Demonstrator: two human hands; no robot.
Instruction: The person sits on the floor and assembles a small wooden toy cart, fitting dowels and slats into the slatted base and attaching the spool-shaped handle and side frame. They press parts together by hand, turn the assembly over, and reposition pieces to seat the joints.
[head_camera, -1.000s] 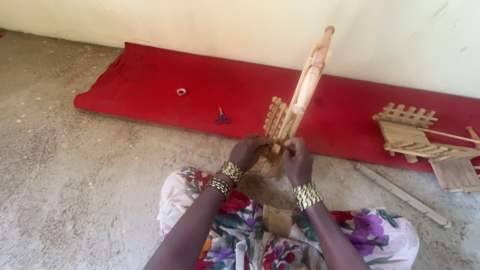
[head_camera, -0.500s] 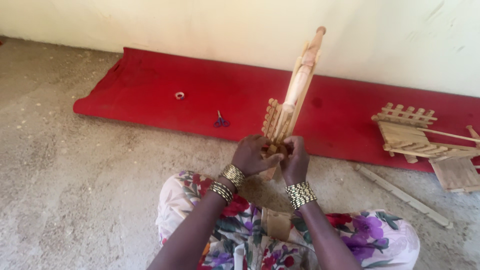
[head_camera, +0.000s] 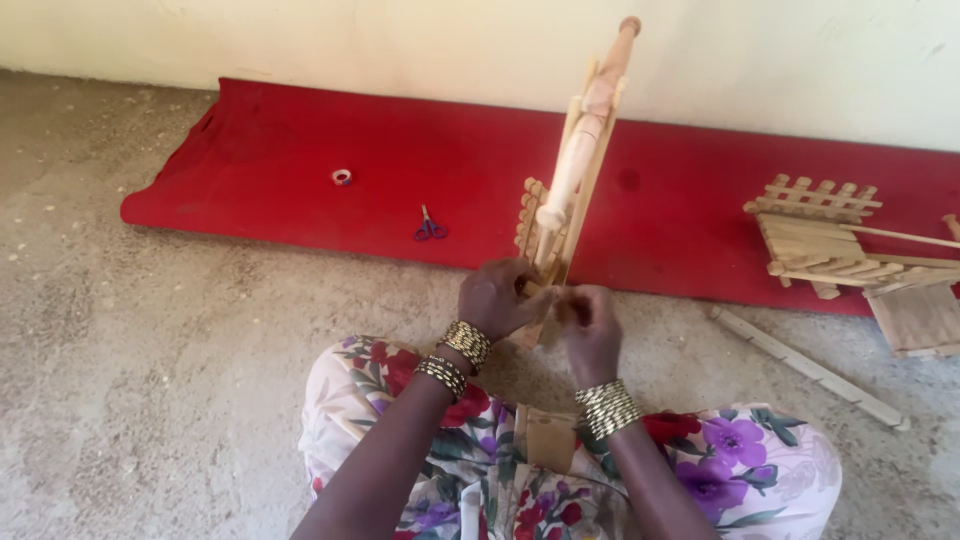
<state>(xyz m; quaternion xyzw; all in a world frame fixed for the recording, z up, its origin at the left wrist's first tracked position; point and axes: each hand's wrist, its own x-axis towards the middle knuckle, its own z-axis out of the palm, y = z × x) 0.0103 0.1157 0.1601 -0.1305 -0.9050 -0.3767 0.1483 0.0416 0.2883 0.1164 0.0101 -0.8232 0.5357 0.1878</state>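
- Wooden stick assembly (head_camera: 580, 165): a tall built-up piece of pale slats with a turned, rounded post along it, standing on the floor directly in front of the seated person, at the near edge of the red mat (head_camera: 300, 160).
- Long axis: runs from the base at the hands up and away, tilted slightly to the person's right; the knobbed top end is the far end.
- Left hand (head_camera: 497, 297): grip closed around the base of the assembly from the left side, fingers wrapped on the slats.
- Right hand (head_camera: 590, 322): touching the same base from the right; fingertips pressed together, pinching a small part at the lower edge. What that part is cannot be told.
- Relation: both hands meet at the bottom end; the left sits slightly higher and nearer the upright, and the whole length lies beyond and above the grip.
- Surroundings: small blue scissors (head_camera: 430, 226) and a tape roll (head_camera: 342, 177) lie on the mat, well apart to the left; a slatted wooden frame (head_camera: 815, 235) lies to the right; a loose wooden strip (head_camera: 805, 365) lies on the concrete floor (head_camera: 150, 380).
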